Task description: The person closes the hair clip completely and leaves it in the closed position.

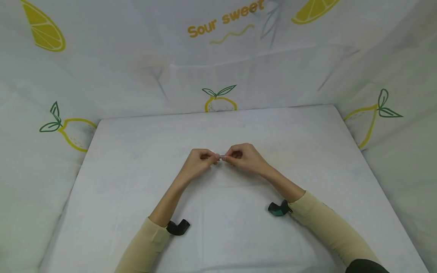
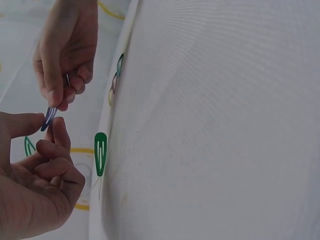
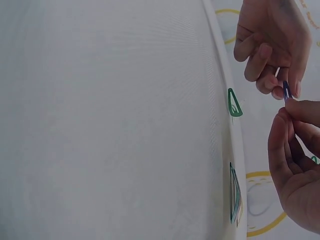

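Watching remotely, I find a blue clip [image 2: 48,119] held at both ends.
Nearest me, the left hand [image 1: 202,161] and right hand [image 1: 247,158] each pinch one end (thumb and finger barely parted), its long axis running hand to hand, neither clearly nearer. Farther out, a green clip [image 2: 101,154] appears at the edge of the white table [image 1: 259,235] in my wrist views; I spot no container before the lemon-print backdrop [image 1: 129,83].
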{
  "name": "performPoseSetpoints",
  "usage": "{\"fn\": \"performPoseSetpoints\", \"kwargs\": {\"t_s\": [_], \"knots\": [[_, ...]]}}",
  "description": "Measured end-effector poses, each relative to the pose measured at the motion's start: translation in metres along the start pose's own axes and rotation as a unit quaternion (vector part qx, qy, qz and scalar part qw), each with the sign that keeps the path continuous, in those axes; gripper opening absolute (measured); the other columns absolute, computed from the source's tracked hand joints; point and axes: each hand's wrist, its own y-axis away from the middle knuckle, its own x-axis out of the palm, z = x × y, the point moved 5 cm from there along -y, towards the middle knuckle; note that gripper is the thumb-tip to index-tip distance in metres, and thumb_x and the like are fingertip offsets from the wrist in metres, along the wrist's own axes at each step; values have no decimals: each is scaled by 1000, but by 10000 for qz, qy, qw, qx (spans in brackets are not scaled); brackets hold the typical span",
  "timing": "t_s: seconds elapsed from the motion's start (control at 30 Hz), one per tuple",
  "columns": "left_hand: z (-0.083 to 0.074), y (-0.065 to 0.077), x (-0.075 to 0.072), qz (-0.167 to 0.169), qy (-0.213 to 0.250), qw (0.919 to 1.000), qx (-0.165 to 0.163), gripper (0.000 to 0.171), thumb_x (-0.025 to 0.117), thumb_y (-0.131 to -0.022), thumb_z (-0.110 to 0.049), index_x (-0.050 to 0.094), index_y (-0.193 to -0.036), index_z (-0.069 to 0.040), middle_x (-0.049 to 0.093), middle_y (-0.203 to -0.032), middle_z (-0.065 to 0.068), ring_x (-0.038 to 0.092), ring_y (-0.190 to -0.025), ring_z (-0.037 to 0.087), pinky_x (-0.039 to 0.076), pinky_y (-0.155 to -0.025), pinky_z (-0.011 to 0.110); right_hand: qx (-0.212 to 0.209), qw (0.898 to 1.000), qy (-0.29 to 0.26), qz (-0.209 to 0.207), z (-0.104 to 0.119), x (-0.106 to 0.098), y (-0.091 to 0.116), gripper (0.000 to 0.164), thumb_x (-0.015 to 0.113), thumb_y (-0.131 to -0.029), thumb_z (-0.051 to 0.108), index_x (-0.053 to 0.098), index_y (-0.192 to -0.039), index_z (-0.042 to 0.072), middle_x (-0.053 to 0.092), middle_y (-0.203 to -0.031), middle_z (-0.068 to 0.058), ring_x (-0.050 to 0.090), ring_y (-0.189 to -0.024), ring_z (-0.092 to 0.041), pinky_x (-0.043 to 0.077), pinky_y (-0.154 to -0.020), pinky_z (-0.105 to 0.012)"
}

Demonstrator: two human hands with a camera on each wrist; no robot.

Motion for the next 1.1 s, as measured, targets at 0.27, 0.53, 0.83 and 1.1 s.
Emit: {"fn": "performPoseSetpoints", "kwargs": {"t_s": [0.27,0.53,0.83,1.1], "knots": [[0,1,-1,64,152,9999,-17,22,71,-102,-20,83,-104,-1,83,-97,16,74,-92,23,51,-79,28,61,9999,-134,3,-1,-2,1,14,79,-100,15,82,-98,2,78,-85,-14,64,-70,-14,51,-66,-21],[-1,1,-2,78,164,9998,-52,21,70,-101,-18,82,-104,-1,83,-99,16,75,-95,21,51,-78,27,13,9999,-147,-41,1,-5,2,11,80,-99,14,83,-100,3,80,-88,-13,67,-71,-14,54,-67,-22],[0,2,-4,29,91,9999,-69,30,73,-103,-30,83,-100,-1,82,-91,13,71,-94,20,47,-81,30,-99,9997,-123,-173,-2,-11,4,10,82,-98,15,84,-103,7,81,-93,-8,70,-73,-15,57,-69,-22],[-1,1,-2,77,181,9998,-34,21,68,-102,-16,83,-101,0,84,-101,13,73,-93,11,51,-80,29,-25,9994,-332,-114,-4,-12,6,12,82,-98,15,84,-104,6,81,-94,-12,72,-75,-27,56,-68,-22]]}}
